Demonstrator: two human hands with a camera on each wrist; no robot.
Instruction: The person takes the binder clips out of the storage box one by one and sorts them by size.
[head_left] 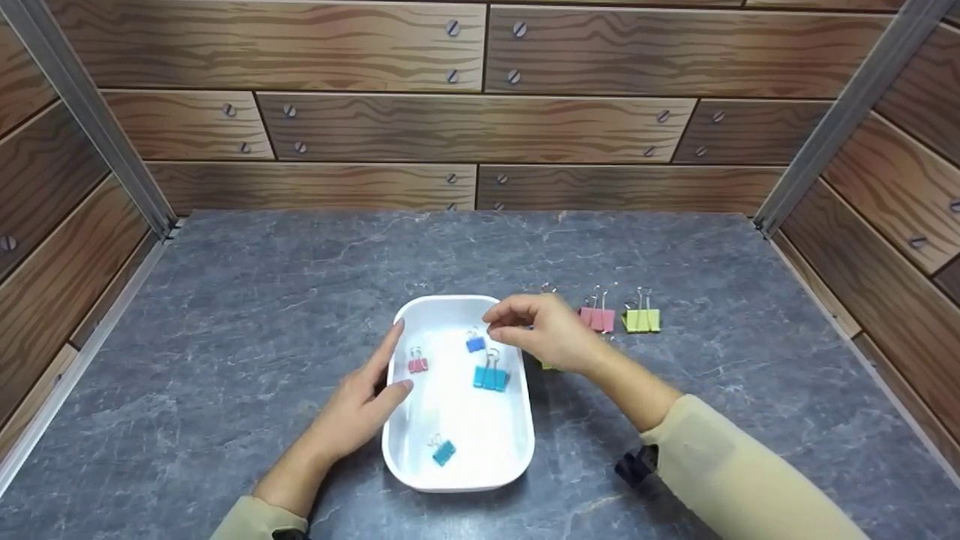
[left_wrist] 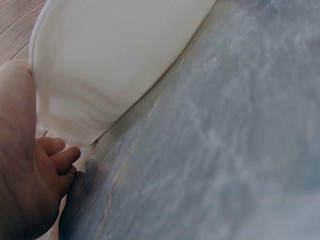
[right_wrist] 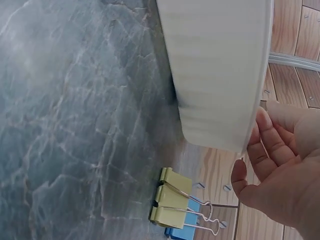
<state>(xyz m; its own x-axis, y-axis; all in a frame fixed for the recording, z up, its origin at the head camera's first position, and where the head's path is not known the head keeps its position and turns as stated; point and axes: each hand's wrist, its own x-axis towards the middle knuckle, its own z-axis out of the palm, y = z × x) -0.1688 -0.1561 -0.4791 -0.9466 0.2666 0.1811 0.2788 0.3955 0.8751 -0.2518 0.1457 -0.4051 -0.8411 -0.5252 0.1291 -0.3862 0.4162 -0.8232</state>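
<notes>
Nearest the person, a white tray [head_left: 517,439] sits on the grey stone-patterned table [head_left: 225,315]. A teal clip [head_left: 443,451] lies at the tray's near end. Farther in lie a larger teal clip [head_left: 490,377], a red clip [head_left: 418,364] and a small blue clip [head_left: 475,343].

The left hand [head_left: 360,405] rests against the tray's left wall with fingers straight and holds nothing; judging by the contact, it steadies the tray. The left wrist view shows the outer wall [left_wrist: 115,60] close beside the hand [left_wrist: 30,190].

The right hand [head_left: 544,330] hovers over the tray's far right corner, above the small blue clip. Its fingers are loosely curled toward the thumb. The right wrist view shows the palm [right_wrist: 285,175] empty.

Beyond the right hand, a pink clip [head_left: 597,318] and a yellow-green clip [head_left: 642,319] stand on the table just beside each other. Another yellow-green clip [right_wrist: 172,197] lies close beside the tray's right wall, with a blue one [right_wrist: 182,233] partly hidden behind it. Wood-patterned walls [head_left: 480,112] enclose the table.
</notes>
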